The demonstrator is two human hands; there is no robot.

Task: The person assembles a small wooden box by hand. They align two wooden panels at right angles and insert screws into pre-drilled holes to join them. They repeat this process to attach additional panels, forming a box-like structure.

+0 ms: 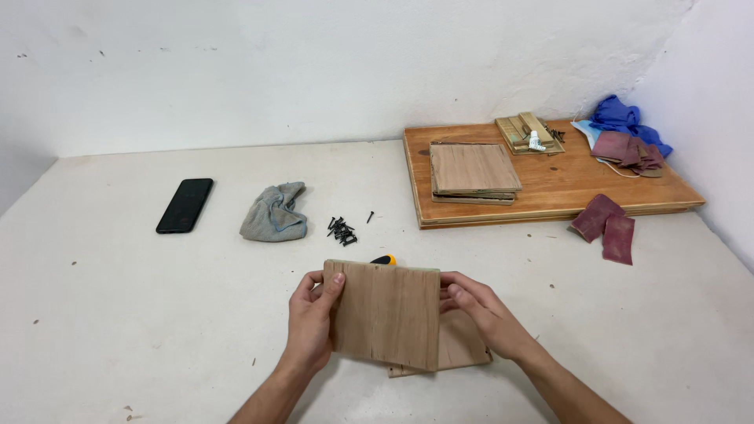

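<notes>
White table (118,314) set into a corner of white walls (314,63), scuffed and speckled with debris. Going left to right: at your 10 o'clock lies a black phone (184,205), face up, long side running away from you. Just right of it, a crumpled grey cloth (273,213). Toward 12 o'clock, a small heap of dark screws (341,231), one stray screw (370,217) a little apart. Directly in front of you, your left hand (310,322) grips the left edge of a square wood panel (386,314), thumb on the face, fingers wrapped behind. Your right hand (479,314) clamps the right edge the same way. The panel is held tilted up toward you, off the table. Under it, another wood piece (463,345) lies flat, poking out at the lower right. A yellow-and-black object (384,259) peeks over the panel's top edge; you cannot tell what it is. At 1 o'clock, a large wooden board (565,184) carries a stack of thin wood panels (471,171) and a pile of small wood strips (528,133). At 2 o'clock, blue gloves (624,118) and reddish sandpaper sheets (628,149) sit on the board's far corner; two more sandpaper pieces (605,226) lie on the table just off its near edge.
</notes>
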